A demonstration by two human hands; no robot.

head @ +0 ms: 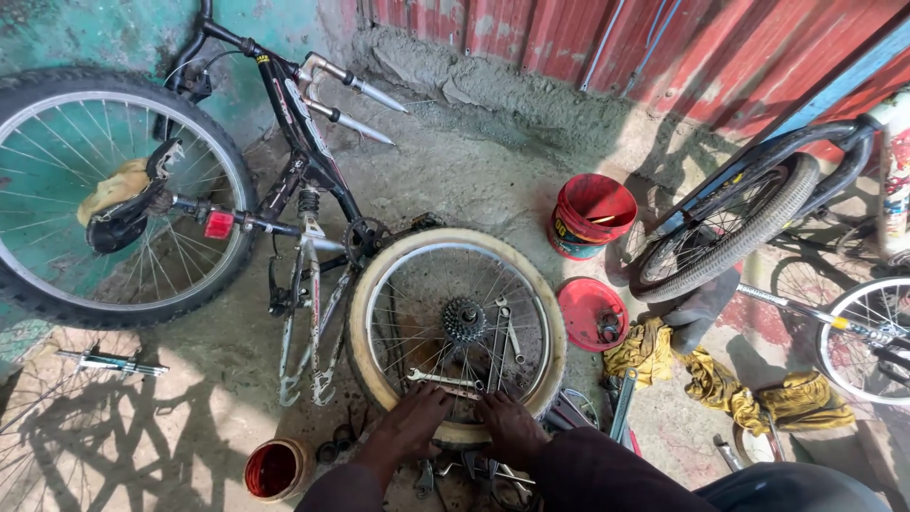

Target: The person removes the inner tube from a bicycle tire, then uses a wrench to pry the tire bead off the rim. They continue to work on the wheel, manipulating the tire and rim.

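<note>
A bicycle wheel with a cream tyre [379, 284] lies flat on the ground in front of me, its cassette [464, 319] in the middle. Several wrenches [507, 337] rest across its spokes. My left hand [414, 422] presses on the near edge of the tyre, fingers spread over the rim. My right hand [507, 424] lies beside it on the same edge of the tyre. Neither hand holds a tool.
A black bicycle frame [303, 161] lies upside down at left with its rear wheel [104, 194]. A red bucket [590, 216], red lid [590, 313], yellow rags [706, 374] and another bicycle's wheel [725, 228] stand at right. A small red-filled tin [273, 469] sits near left.
</note>
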